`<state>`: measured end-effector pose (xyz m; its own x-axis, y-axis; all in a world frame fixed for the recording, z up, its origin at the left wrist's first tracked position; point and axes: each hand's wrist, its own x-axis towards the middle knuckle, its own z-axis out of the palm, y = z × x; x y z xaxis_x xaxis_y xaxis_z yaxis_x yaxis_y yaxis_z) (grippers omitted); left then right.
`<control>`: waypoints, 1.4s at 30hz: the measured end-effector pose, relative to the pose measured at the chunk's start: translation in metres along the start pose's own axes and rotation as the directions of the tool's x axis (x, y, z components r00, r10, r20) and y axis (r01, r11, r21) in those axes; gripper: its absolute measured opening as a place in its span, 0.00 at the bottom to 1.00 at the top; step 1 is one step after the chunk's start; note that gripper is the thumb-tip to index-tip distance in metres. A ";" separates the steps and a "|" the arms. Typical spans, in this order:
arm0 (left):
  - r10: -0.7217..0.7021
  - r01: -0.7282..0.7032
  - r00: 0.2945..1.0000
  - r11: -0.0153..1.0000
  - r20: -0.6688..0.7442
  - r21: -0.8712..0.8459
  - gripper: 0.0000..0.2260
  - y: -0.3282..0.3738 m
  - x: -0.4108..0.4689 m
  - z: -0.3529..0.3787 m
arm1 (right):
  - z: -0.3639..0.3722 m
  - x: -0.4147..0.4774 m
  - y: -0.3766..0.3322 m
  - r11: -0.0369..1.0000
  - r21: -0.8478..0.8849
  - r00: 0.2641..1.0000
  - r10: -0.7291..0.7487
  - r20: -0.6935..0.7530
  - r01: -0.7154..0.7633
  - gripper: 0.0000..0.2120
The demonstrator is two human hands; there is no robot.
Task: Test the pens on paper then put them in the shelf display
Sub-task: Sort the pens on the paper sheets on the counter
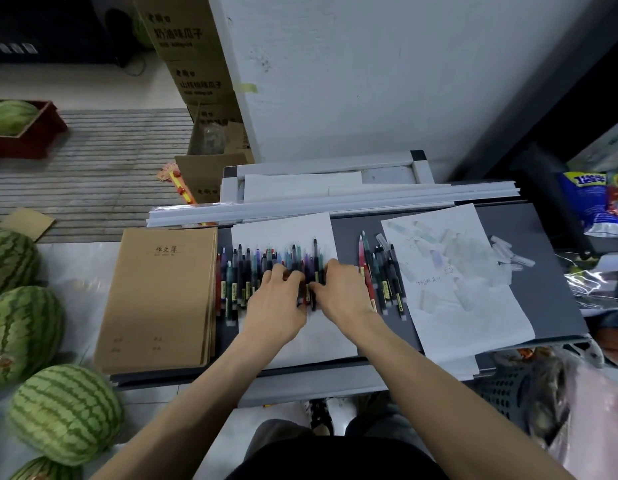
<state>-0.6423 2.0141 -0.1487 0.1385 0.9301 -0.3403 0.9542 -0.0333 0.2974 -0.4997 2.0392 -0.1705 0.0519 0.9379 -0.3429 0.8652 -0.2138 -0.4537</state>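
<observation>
Reaching forward, left hand (275, 301), right hand (343, 293), fingers (279, 272) curled over pens (246, 276)

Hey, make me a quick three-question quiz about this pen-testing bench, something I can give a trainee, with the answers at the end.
1. True or false: the brown notebooks lie to the right of the long row of pens.
2. Multiple choice: what lies scattered on and beside the scribbled sheet? A) clear pen caps B) erasers C) coins
3. Short answer: which is gripping pens in that row, the left hand, the right hand, or both?

Key: 1 false, they lie to its left; 2 A; 3 both.
</observation>
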 end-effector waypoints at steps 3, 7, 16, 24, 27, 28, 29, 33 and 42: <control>-0.008 0.008 1.000 1.000 0.007 -0.005 0.21 0.001 0.003 -0.001 | 0.000 -0.001 0.002 1.000 0.001 1.000 -0.023 -0.011 0.023 0.14; 0.005 -0.005 1.000 1.000 -0.005 -0.007 0.21 0.002 0.005 -0.001 | -0.011 -0.003 0.014 0.995 0.091 0.997 -0.038 -0.071 0.044 0.12; 0.189 -0.195 0.979 0.978 -0.081 -0.075 0.23 0.026 0.053 -0.016 | -0.039 0.004 0.069 0.984 -0.138 0.994 -0.110 0.002 0.109 0.18; 0.308 -0.310 0.951 0.949 0.034 0.063 0.23 0.036 0.093 -0.010 | -0.026 0.009 0.075 0.976 -0.164 0.986 -0.154 -0.067 0.141 0.13; 0.323 -0.324 0.946 0.945 0.028 0.035 0.20 0.033 0.098 -0.006 | -0.027 0.006 0.075 0.984 -0.115 0.984 -0.149 -0.100 0.138 0.09; 0.324 -0.324 0.946 0.946 0.025 0.020 0.20 0.033 0.099 -0.006 | -0.028 0.006 0.076 0.990 -0.064 0.984 -0.133 -0.121 0.126 0.08; 0.322 -0.322 0.947 0.947 0.023 0.005 0.19 0.033 0.100 -0.005 | -0.029 0.004 0.075 0.995 0.024 0.984 -0.097 -0.147 0.102 0.07; 0.202 -0.216 0.976 0.947 -0.080 -0.239 0.16 0.037 0.098 -0.011 | -0.045 -0.011 0.076 0.808 0.579 0.971 0.207 -0.116 -0.103 0.05; 0.053 0.359 0.933 -0.159 0.355 -0.920 0.12 0.044 0.046 -0.013 | -0.046 -0.061 0.107 -0.265 0.922 0.959 -0.045 0.279 -0.281 0.16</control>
<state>-0.5971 2.0604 -0.1402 0.2742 0.7364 -0.6185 -0.3464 0.6756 0.6508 -0.3871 1.9718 -0.1603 -0.1285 0.8332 -0.5379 -0.7041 -0.4586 -0.5421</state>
